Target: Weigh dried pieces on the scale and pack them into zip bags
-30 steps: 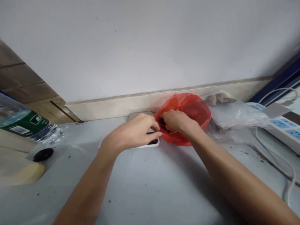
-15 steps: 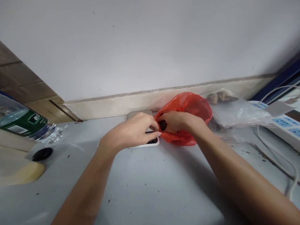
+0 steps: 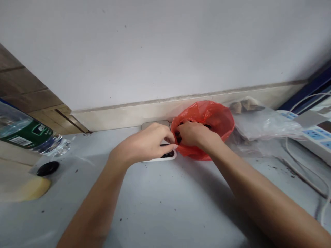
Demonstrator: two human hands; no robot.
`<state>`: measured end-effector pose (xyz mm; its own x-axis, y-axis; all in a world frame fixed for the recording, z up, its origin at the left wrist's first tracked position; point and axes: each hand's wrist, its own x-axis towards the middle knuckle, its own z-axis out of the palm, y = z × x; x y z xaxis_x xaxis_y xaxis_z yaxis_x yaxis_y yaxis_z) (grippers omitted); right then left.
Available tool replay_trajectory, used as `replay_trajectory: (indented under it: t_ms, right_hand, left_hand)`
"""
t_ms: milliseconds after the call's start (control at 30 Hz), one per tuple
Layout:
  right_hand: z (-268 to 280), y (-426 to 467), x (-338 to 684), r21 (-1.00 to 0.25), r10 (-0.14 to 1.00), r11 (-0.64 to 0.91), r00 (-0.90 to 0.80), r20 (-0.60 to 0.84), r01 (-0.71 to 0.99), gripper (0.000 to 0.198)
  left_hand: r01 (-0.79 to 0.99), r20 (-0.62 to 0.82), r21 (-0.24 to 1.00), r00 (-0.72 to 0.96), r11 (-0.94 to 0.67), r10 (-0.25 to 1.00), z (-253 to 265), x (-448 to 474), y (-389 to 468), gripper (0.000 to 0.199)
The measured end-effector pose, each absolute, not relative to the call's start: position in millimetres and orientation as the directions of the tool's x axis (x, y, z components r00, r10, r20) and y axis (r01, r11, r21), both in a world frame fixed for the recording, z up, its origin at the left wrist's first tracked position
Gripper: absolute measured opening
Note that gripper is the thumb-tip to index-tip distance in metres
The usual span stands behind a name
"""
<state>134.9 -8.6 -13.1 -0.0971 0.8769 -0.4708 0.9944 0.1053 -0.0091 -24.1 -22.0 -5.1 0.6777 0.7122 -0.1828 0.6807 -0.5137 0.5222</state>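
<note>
A red plastic bag (image 3: pixel 221 121) stands with its mouth wide against the foot of the wall. My left hand (image 3: pixel 150 143) pinches the left edge of its rim between thumb and finger. Inside the bag is my right hand (image 3: pixel 192 132), its fingers reaching down among small dark pieces (image 3: pixel 178 137) that I cannot make out. Those fingertips are hidden. Beneath my left hand lies a flat, white-edged device (image 3: pixel 172 157) with a dark panel, perhaps a small kitchen scale; the hand covers much of it.
On the left are a clear bottle with a green label (image 3: pixel 28 134), a round black lid (image 3: pixel 48 168) and a blurred yellowish container (image 3: pixel 33 188). To the right lie a clear plastic bag (image 3: pixel 266 122), a white power strip (image 3: pixel 317 139) and white cables (image 3: pixel 305 164). Dark crumbs dot the grey tabletop (image 3: pixel 147 196).
My right hand has shifted slightly and lies deeper among the dark pieces in the bag. My left hand keeps its pinch on the rim, nearly unmoved.
</note>
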Motion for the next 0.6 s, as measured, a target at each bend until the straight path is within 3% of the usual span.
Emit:
replay_trajectory:
  t_ms: [600]
  right_hand:
    - [-12.3,-10.8,134.9,-0.002,0.895,0.114,-0.103,-0.434,0.994,0.047]
  left_hand:
    - [0.691,-0.18,0.519,0.664,-0.503,0.726,-6.5,-29.0,-19.7,0.021]
